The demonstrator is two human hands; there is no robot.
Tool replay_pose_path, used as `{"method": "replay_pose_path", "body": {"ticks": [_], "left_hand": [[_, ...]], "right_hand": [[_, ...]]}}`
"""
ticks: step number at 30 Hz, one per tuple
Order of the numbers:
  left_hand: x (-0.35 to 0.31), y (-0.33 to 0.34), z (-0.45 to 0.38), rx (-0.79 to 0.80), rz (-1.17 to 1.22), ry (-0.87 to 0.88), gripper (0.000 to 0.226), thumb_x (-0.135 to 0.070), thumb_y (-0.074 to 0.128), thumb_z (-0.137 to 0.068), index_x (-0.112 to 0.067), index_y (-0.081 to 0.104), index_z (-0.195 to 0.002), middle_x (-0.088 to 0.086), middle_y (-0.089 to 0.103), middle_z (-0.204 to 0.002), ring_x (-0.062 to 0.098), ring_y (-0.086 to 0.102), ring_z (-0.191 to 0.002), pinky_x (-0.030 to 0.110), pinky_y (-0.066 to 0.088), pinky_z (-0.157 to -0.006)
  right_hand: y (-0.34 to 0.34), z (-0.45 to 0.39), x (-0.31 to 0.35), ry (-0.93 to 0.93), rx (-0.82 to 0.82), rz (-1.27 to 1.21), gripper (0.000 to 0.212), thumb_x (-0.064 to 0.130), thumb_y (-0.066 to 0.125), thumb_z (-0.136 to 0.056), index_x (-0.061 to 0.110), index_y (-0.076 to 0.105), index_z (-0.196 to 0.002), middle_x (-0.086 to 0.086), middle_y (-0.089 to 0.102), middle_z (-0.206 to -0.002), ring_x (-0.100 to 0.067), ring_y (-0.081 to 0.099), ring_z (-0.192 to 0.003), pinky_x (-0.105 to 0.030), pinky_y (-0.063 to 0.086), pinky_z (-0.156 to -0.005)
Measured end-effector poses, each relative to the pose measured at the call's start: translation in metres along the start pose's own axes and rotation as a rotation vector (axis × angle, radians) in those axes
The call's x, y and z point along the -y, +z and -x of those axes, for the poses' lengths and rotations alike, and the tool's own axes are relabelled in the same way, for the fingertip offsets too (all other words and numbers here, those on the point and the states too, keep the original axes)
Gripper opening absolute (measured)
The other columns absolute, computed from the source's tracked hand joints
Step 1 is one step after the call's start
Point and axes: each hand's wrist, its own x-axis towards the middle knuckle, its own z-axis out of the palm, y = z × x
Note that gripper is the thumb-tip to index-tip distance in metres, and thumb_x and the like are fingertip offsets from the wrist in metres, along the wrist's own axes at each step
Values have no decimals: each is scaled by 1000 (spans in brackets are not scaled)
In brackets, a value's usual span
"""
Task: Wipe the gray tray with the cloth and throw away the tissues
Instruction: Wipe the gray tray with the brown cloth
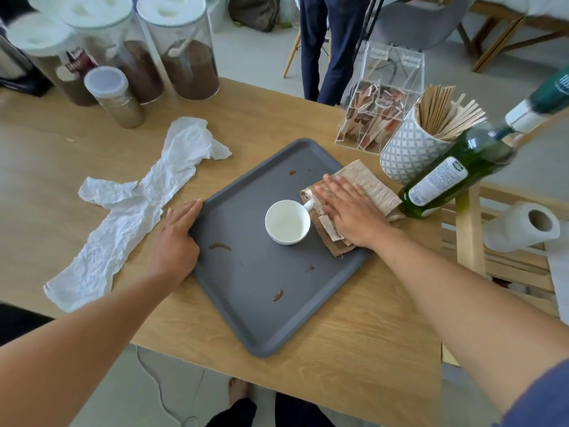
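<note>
The gray tray lies at an angle on the wooden table, with several brown stains on it. A white cup stands on the tray. A beige cloth drapes over the tray's right edge, and my right hand lies flat on top of it, fingers spread, pressing down. My left hand rests against the tray's left rim, fingers extended. Crumpled white tissues stretch across the table left of the tray, untouched.
Tall coffee jars and a small canister stand at the back left. At the right are a clear sachet box, a patterned pot of wooden stirrers, a green bottle and a paper roll. A person's legs stand behind the table.
</note>
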Motion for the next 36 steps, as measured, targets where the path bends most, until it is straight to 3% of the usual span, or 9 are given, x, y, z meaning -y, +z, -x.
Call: {"method": "replay_pose_path", "body": {"ticks": [14,17,19,21,23,27,29,32,36], "left_hand": [[-9,0,-3,-115,152,-24,60,13,38,-89,-19,54,-136,-11,47,-142,7,36,-136,36,26,-115],[-7,5,-5,-147,235,-133,69,18,37,-83,-25,58,-132,-19,47,-138,-17,27,-130,29,20,-117],[-6,9,-5,-179,269,-155,70,19,37,-81,-25,60,-129,-24,47,-132,-37,19,-114,25,18,-116],[-4,12,-4,-196,281,-160,71,19,38,-80,-26,61,-128,-26,47,-128,-42,16,-108,25,18,-115],[-2,13,-4,-191,255,-164,70,18,39,-80,-28,60,-129,-25,47,-131,-38,18,-113,27,20,-115],[-2,8,-14,-131,133,-68,42,-10,42,-99,-33,58,-131,-20,50,-138,3,40,-131,21,34,-99],[1,5,-20,-44,29,23,39,-23,38,-103,-35,50,-137,-20,44,-144,4,37,-134,21,31,-101],[4,6,-34,96,-128,229,45,-25,26,-105,-32,29,-149,-16,25,-154,-3,12,-142,23,8,-117],[2,11,-61,198,-211,370,48,-23,20,-105,-33,17,-152,-13,18,-158,-1,4,-144,29,3,-119]], "right_hand": [[-13,-82,20,-246,-19,34,54,48,15,-103,36,6,-155,12,-4,-164,-14,-10,-150,-37,-6,-119],[-9,-80,16,-256,-36,56,61,57,12,-99,34,4,-156,11,-4,-164,-12,-12,-149,-38,-6,-120],[-8,-77,12,-243,-50,64,62,58,11,-99,34,4,-156,11,-3,-164,-13,-10,-150,-38,-5,-121],[-6,-75,10,-220,-70,74,63,58,10,-98,33,6,-156,9,0,-165,-14,-8,-150,-39,-4,-121],[-6,-75,9,-203,-79,87,63,58,9,-97,34,6,-156,9,0,-165,-15,-6,-151,-42,-1,-122],[-4,-76,10,-206,-82,91,61,57,10,-98,36,6,-155,9,0,-165,-16,-6,-151,-43,0,-121],[-2,-76,10,-216,-79,94,60,58,11,-99,38,5,-155,9,-1,-165,-16,-7,-151,-43,-1,-121],[-2,-76,8,-220,-74,116,63,63,11,-97,38,3,-155,8,-4,-165,-17,-9,-150,-45,0,-121],[-3,-77,8,-219,-75,120,63,64,10,-97,39,2,-155,8,-4,-165,-17,-9,-151,-45,0,-121]]}}
